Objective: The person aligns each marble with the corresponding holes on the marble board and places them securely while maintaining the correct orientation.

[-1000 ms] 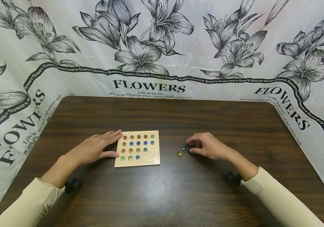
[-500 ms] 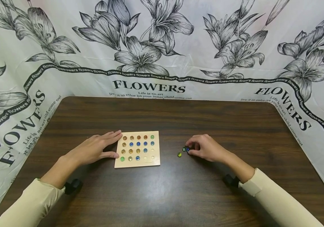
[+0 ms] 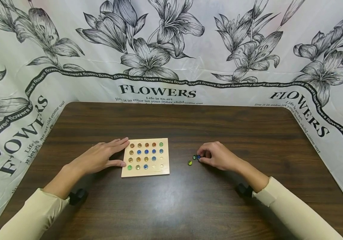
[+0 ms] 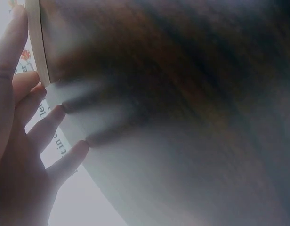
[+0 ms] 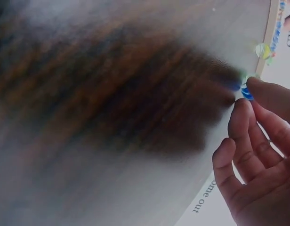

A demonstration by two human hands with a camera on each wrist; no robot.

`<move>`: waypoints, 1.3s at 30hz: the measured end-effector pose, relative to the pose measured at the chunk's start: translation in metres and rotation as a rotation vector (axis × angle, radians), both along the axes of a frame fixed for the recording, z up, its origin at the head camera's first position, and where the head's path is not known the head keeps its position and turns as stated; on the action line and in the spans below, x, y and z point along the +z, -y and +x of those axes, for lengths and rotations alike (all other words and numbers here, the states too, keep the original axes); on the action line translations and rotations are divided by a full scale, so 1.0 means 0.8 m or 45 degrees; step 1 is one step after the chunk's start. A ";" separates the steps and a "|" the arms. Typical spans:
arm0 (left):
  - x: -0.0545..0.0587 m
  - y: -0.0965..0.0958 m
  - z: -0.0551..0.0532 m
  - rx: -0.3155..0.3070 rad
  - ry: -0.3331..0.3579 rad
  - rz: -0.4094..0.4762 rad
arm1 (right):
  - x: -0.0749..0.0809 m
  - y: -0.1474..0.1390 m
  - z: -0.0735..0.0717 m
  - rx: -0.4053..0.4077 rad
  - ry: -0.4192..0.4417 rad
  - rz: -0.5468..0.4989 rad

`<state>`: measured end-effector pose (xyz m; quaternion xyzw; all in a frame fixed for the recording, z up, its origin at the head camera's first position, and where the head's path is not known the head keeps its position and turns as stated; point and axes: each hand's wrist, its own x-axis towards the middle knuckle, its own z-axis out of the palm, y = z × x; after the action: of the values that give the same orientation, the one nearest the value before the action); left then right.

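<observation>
A pale wooden board [image 3: 146, 171] with rows of round hollows lies left of the table's middle. Amber, blue and green marbles sit in most hollows; a few at the lower right hold none. At the board's left edge rests my left hand [image 3: 103, 155], thumb and fingers spread and fairly straight. To the right of the board, my right hand [image 3: 219, 156] pinches a blue marble [image 5: 247, 92] at table level between thumb and index finger. Next to it lie a dark green marble [image 3: 194, 157] and a yellow-green marble [image 3: 190, 163]. The right fingers partly hide the blue one.
The dark wood-grain table [image 3: 171, 210] stretches around the board on every side. Behind it and along its sides hangs a white cloth [image 3: 201, 63] printed with black flowers and lettering. A dark band [image 3: 245, 190] is on the right wrist.
My right hand has shifted slightly left and its thumb and fingertips have drawn in on the blue marble. The left hand and the board have stayed put.
</observation>
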<state>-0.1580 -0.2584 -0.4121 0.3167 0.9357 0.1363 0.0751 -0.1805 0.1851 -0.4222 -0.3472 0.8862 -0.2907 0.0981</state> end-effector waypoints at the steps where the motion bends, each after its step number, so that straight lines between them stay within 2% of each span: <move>1: 0.000 0.000 0.000 0.001 0.002 0.000 | 0.000 0.000 0.000 0.000 -0.003 -0.001; 7: 0.001 -0.001 0.000 0.001 0.005 0.003 | 0.003 -0.004 -0.001 -0.008 -0.023 0.001; 15: 0.000 0.001 0.001 -0.014 -0.032 0.016 | 0.021 0.009 -0.006 -0.007 -0.049 -0.026; 23: 0.000 0.001 0.003 -0.020 -0.057 0.031 | 0.030 0.045 -0.008 0.067 -0.034 -0.016; 39: 0.000 0.000 0.002 0.022 0.003 -0.032 | 0.026 0.125 -0.009 0.209 -0.102 0.010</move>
<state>-0.1562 -0.2587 -0.4119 0.3074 0.9400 0.1256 0.0788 -0.1875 0.0853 -0.4011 -0.4297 0.8590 -0.2642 0.0876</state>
